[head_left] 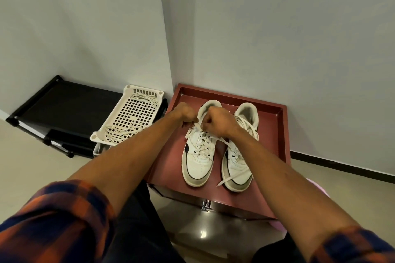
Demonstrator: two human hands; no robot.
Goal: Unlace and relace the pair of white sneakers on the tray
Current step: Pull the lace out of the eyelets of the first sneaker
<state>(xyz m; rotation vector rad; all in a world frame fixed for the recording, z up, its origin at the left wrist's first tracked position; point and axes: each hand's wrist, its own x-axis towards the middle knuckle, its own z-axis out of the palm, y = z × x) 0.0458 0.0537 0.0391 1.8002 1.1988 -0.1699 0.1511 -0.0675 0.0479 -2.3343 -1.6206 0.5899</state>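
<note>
Pinching the lace (195,127) atop the sneaker (199,162) nearest the left wall of the tray (166,156), left hand (185,113) and right hand (218,123) each hold an end. Best to pull both evenly.

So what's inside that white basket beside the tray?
Loose white laces lie in two tangles on the basket's grid floor, one at each end. Nothing else shows inside; whatever is beneath the tangles and the basket is hidden.

A white mesh basket (136,111) at nine o'clock holds loose cords (119,132) and rests on a black rack (64,100). Grey walls (277,28) fill twelve o'clock. A pink object (319,189) shows at four o'clock on the beige floor (32,156).
</note>
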